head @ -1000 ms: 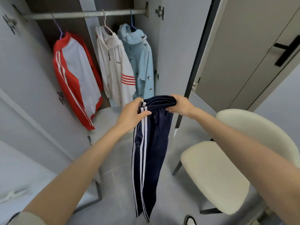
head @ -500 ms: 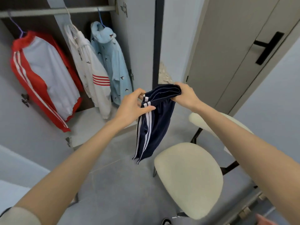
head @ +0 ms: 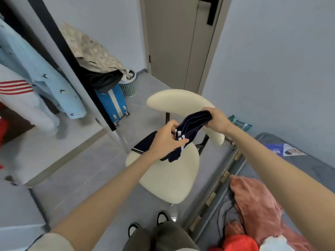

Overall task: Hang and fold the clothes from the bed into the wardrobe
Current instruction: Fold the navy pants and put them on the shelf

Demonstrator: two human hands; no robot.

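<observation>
Legs of navy trousers (head: 192, 124) now on chair (head: 168, 178).

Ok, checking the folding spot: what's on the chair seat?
Navy trousers lie partly on the chair seat, waistband held by left hand and right hand; the left hand covers their middle.

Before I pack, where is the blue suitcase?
Head view, upper left: the suitcase stands on the floor between the wardrobe door and the basket.

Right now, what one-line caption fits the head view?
Left hand and right hand hold navy striped trousers by the waistband, legs draped on a cream chair beside the bed.
</observation>
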